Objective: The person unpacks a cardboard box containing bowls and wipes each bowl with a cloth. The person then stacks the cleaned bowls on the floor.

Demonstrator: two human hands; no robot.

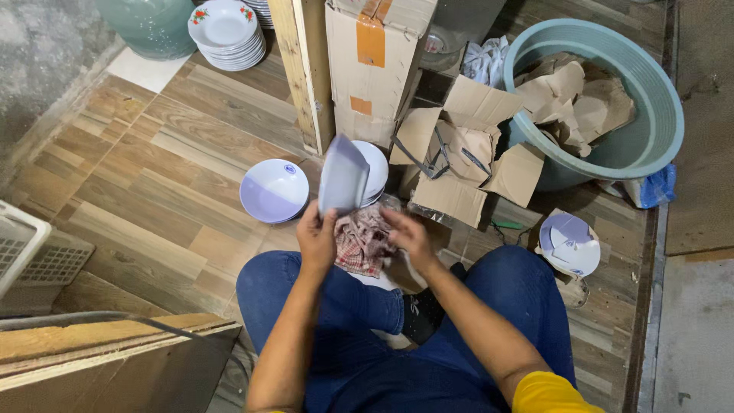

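I sit on a wooden floor in blue jeans. My left hand (pixel 316 239) grips the lower edge of a white bowl (pixel 342 176) held up on edge in front of me. A red and white checked cloth (pixel 364 241) lies between my hands. My right hand (pixel 409 235) rests on the cloth's right side, fingers spread over it. Just behind the raised bowl sits a stack of white bowls (pixel 375 168). Another white bowl (pixel 274 190) sits on the floor to the left.
An open cardboard box (pixel 459 164) lies ahead right, a taller box (pixel 375 65) behind it. A green tub (pixel 650 130) holds crumpled paper. A broken white bowl (pixel 569 243) lies at right. Flowered bowls (pixel 226 34) are stacked far left; a white basket (pixel 19 241) stands at left.
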